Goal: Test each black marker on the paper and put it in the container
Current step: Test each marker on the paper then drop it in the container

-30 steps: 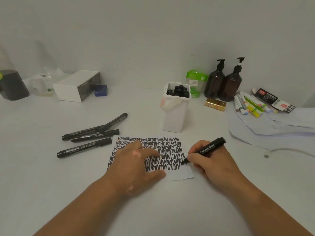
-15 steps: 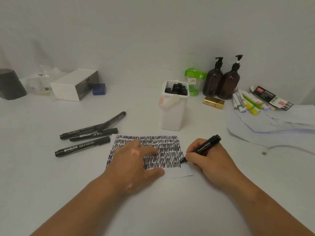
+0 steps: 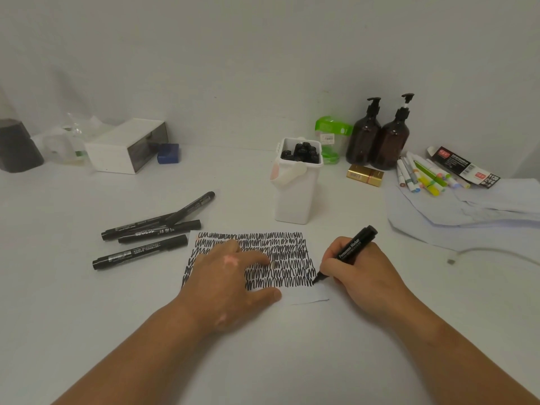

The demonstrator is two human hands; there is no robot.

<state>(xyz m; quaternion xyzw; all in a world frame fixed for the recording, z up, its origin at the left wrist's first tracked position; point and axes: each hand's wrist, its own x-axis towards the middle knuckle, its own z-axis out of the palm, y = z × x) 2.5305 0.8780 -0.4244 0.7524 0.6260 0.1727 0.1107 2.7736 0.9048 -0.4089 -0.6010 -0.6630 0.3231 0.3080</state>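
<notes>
The left forearm (image 3: 140,355) and right forearm (image 3: 455,355) are bare along all their visible length, as are the left hand (image 3: 230,276) and right hand (image 3: 359,273). The left hand's back carries a small blotchy mark (image 3: 230,260) below the knuckles.

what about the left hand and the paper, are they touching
Touching. The head view shows the left hand lying flat on the paper, its fingers straight across the sheet with no gap beneath them.
</notes>
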